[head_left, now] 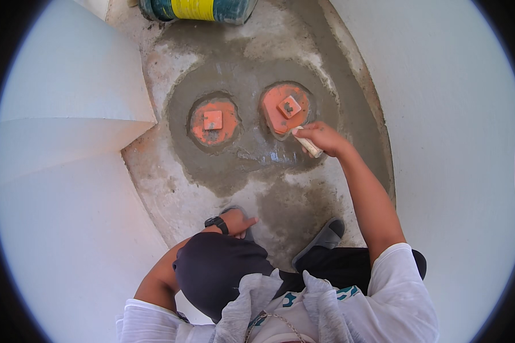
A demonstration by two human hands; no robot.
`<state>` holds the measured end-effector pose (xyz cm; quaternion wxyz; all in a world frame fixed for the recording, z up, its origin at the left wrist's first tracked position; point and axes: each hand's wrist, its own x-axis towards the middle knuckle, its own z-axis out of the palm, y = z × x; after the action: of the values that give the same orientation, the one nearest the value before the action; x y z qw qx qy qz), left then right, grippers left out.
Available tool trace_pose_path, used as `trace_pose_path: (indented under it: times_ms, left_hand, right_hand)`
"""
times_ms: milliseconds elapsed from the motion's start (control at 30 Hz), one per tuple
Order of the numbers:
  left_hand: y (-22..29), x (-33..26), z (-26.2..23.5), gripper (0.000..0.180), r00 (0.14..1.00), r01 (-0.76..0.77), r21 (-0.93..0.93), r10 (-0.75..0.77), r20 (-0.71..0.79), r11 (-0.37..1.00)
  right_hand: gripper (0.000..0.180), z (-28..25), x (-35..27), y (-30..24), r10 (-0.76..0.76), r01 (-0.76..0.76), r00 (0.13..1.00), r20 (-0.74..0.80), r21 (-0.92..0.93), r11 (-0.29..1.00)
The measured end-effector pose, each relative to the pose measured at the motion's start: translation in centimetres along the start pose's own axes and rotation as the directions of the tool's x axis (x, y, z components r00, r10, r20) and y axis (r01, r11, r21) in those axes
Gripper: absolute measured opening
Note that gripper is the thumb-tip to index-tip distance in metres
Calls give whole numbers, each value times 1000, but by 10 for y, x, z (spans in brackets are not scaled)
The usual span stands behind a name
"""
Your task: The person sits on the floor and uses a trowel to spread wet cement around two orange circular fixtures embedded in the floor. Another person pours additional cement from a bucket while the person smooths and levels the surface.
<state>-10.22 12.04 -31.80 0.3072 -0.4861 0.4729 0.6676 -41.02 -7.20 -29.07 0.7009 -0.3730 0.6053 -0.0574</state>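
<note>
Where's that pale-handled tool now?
In the head view, the pale-handled tool is right of centre, in the right hand, beside the lower edge of the right orange cover.

Grey-smeared orange caps (214,120), grey mortar (247,120), cream handle (313,149), teal bucket (228,11) with yellow band (193,8).

Spreads underfoot as a pale grey concrete floor (154,180). Bears a broad, smoothed bed of dark grey mortar (249,86), plus a curved grey mortar strip (361,114) near the right edge. Holds, sunk in that bed, a round orange left cover (214,120) and a rounded orange right cover (276,117), both square-knobbed and mortar-smeared. Carries a teal, yellow-banded cylindrical container (197,8) and a worn grey sandal (326,235).
</note>
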Motion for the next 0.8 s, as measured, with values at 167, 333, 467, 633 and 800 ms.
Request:
trace_pose_path:
  times_ms: [167,333,467,633,800]
  left_hand:
    - [-2,1,0,72,999,-39,31,40,-24,999]
    - [-2,2,1,72,998,-52,38,53,-35,998]
    - [-2,2,0,72,998,-54,38,55,-28,998]
    - [0,3,0,72,999,-41,34,41,-19,999]
    - [-5,4,1,73,999,-33,20,34,-13,999]
  right_hand:
    - [32,10,10,3,-12,11,999,33,47,999]
    - [33,0,-1,6,22,-14,996,85,-89,996]
    - [32,-11,-4,3,-3,7,999,51,-81,997]
    - [32,-10,9,2,6,-6,1000,-6,-50,999]
    - [30,-9,10,9,47,-41,996,75,-85,996]
